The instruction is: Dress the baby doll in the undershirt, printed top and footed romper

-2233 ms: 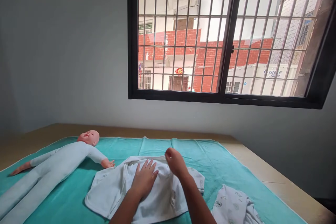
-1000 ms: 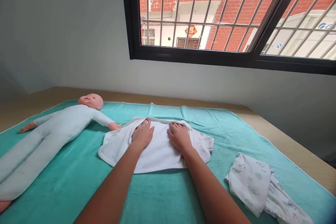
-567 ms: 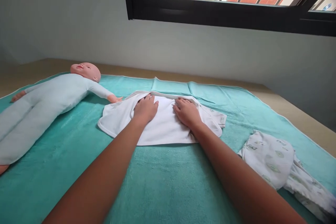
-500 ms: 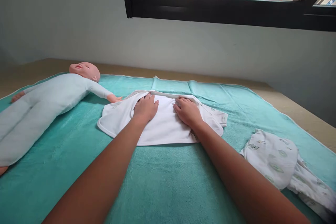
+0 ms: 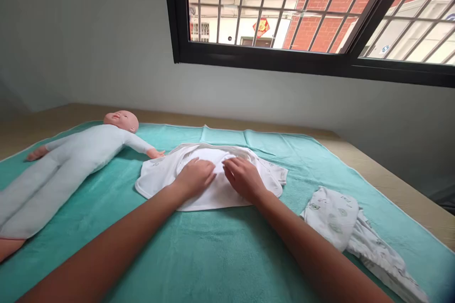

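Observation:
A white baby top (image 5: 159, 177) lies spread out in front of me, its hem toward me and a short sleeve showing on the right. My left hand (image 5: 197, 177) rests over its left middle part, fingers loosely bent and pointing inward. Opposite it, my right hand (image 5: 245, 177) lies over the right part, fingers slightly curled and a little apart. Neither hand visibly grips the cloth, though the undersides of the fingers are hidden. Between the hands the fabric shows soft ridges near the neckline.
A baby doll (image 5: 95, 149) in a white bodysuit lies at the left, one hand near the top. Folded patterned baby clothes (image 5: 334, 218) lie at the right. All rest on a turquoise towel (image 5: 209, 255) over a wooden surface (image 5: 387, 184), below a barred window (image 5: 263, 52).
The view has tilted up, showing more window. My hands have gone from lying flat on the top to bent fingers, drawn nearer each other and toward me.

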{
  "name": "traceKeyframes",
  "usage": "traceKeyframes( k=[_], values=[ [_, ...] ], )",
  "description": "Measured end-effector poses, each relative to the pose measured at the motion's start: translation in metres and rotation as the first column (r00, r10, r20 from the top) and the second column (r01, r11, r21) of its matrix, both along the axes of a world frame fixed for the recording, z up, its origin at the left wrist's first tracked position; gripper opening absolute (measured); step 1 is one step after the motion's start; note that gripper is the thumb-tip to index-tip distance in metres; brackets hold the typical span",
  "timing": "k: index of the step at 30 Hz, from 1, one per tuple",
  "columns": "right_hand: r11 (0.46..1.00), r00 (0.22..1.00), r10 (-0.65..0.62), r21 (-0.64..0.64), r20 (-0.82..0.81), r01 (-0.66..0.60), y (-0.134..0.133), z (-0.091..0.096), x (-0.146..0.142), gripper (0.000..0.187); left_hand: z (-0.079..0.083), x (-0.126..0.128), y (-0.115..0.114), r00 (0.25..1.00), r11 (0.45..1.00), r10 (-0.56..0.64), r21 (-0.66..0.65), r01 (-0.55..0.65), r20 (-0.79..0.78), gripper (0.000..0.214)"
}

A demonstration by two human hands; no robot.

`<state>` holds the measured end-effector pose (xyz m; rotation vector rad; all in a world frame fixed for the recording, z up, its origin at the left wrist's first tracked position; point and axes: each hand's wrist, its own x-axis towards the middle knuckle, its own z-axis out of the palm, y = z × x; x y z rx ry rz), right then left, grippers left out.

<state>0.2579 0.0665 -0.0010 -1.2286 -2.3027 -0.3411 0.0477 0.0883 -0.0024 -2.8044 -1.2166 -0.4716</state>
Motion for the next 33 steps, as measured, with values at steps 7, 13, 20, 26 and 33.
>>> traceKeyframes(
  k=[7, 13, 20, 26, 33],
  values=[
    [0.993, 1.0, -0.013, -0.121, 0.004, 0.014, -0.086, -0.014, 0.065, 0.028, -0.014, -0.066, -0.062, 0.971, 0.977, -0.139, -0.135, 0.167, 0.192, 0.04],
    [0.972, 0.995, 0.091, -0.22, 0.049, -0.078, -0.087, -0.001, 0.098, 0.026, -0.007, -0.07, -0.07, 0.964, 0.973, -0.135, -0.153, 0.173, 0.229, 0.024],
    [0.984, 0.991, 0.032, -0.177, 0.129, -0.008, -0.08, -0.004, 0.124, 0.027, -0.004, -0.082, -0.071, 0.978, 0.987, -0.134, -0.068, 0.146, 0.158, 0.008],
    [0.994, 0.998, -0.051, -0.094, 0.025, 0.053, -0.086, -0.007, 0.113, 0.026, 0.002, -0.073, -0.077, 0.977, 0.986, -0.168, 0.037, 0.165, 0.128, 0.023],
    [0.979, 0.992, -0.008, -0.201, -0.124, -0.017, -0.09, -0.008, 0.112, 0.026, -0.001, -0.075, -0.081, 0.948, 0.983, -0.112, -0.107, 0.15, 0.299, 0.019]
  ],
)
